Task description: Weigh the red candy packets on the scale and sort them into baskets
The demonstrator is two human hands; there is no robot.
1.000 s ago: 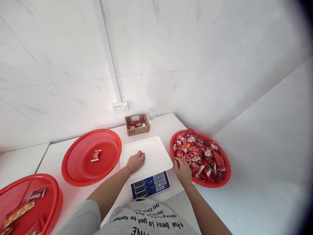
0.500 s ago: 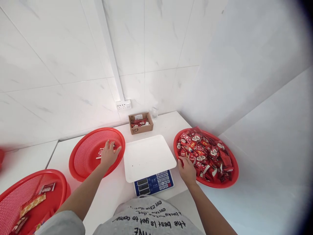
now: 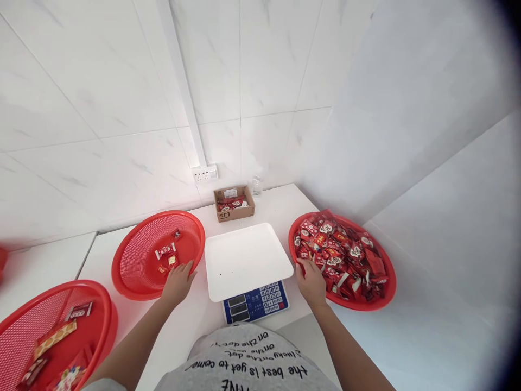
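My left hand [image 3: 178, 283] is closed over the near right rim of a red mesh basket [image 3: 134, 255], fingers curling to the inside. Several small wrapped snacks lie in that basket, among them a red and white packet [image 3: 165, 251]. On the other side, my right hand [image 3: 311, 283] grips the left rim of a second red basket [image 3: 376, 305], heaped with red snack packets [image 3: 342, 255]. Between the hands sits a weighing scale with a white tray [image 3: 244, 260] and a blue keypad panel [image 3: 256, 302]. A few dark specks lie on the tray.
Another red basket [image 3: 106, 304] with several packets stands at the lower left. Behind the scale is a small cardboard box [image 3: 235, 213] holding red packets, beside a clear plastic cup [image 3: 256, 186]. A white tiled wall with a power socket [image 3: 205, 173] borders the table.
My left hand has come out of the basket's inside, back onto its near right rim, and the basket has shifted slightly left. My right hand stays on its rim.
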